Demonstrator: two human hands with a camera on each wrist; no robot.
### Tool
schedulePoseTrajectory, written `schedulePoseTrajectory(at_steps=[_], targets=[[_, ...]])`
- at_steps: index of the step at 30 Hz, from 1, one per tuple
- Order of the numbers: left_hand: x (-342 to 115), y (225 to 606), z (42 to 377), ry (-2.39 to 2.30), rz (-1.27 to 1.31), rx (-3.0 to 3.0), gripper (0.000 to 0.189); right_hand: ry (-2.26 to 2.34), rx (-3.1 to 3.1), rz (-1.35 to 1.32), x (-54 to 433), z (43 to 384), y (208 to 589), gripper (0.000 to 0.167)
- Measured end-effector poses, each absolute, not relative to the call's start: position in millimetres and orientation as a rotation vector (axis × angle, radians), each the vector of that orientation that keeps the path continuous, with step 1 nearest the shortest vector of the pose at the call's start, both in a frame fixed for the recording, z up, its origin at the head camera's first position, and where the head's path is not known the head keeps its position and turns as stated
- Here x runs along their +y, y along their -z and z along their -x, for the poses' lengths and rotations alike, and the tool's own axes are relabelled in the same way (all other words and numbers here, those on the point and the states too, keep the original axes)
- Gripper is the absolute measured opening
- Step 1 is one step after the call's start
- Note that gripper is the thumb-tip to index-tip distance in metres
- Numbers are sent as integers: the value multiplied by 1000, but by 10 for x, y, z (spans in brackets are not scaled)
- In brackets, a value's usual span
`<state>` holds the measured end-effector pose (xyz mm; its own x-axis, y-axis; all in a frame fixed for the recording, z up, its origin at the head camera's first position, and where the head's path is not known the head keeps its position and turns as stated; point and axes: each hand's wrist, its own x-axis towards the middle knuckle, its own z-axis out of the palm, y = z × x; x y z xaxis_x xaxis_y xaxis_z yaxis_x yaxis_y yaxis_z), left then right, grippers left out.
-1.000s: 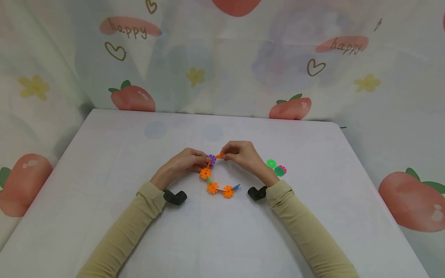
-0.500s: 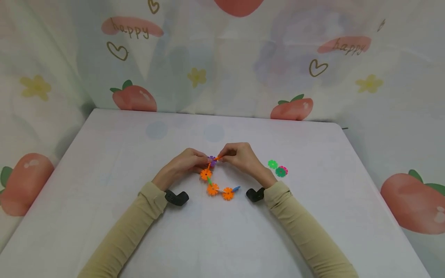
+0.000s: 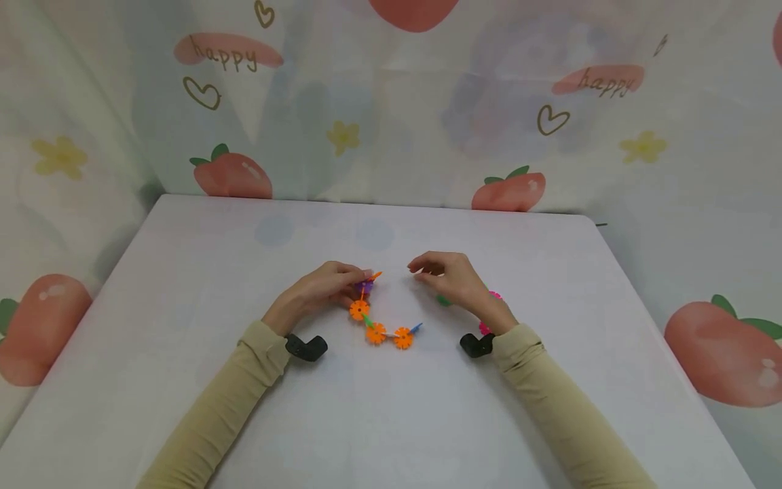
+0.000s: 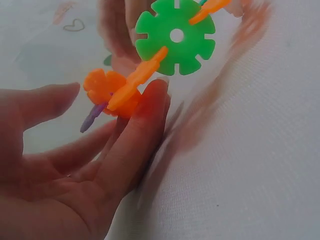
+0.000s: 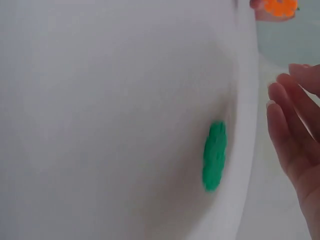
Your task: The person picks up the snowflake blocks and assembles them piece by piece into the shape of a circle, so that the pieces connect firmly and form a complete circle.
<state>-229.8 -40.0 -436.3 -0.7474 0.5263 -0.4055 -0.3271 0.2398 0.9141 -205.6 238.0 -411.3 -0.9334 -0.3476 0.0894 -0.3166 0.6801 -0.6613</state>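
My left hand [image 3: 324,285] pinches the upper end of a chain of snowflake discs [image 3: 359,310], beside a purple disc [image 3: 364,287] with an orange disc [image 3: 377,275] sticking out past it. From there the chain curves down through orange discs to a blue disc [image 3: 417,327]. In the left wrist view, a green disc [image 4: 195,42] and orange discs [image 4: 100,85] are slotted together by the fingertips. My right hand [image 3: 455,277] hovers apart from the chain, fingers slightly bent, holding nothing. Below it lies a loose green disc [image 5: 214,156], seen edge-on in the right wrist view.
Pink discs [image 3: 485,329] lie on the white table [image 3: 379,414], partly hidden under my right wrist. A black wrist mount [image 3: 307,348] sits at the left cuff and another mount [image 3: 476,345] at the right. Behind the table hangs a printed curtain [image 3: 391,136].
My right hand has let go of the orange disc at the chain's upper end and moved right, over the loose discs. The left hand stays at the chain, which has shifted slightly.
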Motion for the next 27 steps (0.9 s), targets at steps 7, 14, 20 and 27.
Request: schedulePoseTrajectory(at_steps=[7,14,20,27], targets=[[-407,4381,2296,-1621,-187,1809,37,1025,2880,462,2680,1925,4093,18],[-401,4396,2295,-1614,-189,1814,38,926,2899,424,2894,1846,4157,20],[-393,4391,2291,-1609,-171,1828,38,855,2875,404,2979,1806,4201,27],[-387,4387,2301,-1600,-164,1835,39,841,2862,435,2974,1793,4198,26]])
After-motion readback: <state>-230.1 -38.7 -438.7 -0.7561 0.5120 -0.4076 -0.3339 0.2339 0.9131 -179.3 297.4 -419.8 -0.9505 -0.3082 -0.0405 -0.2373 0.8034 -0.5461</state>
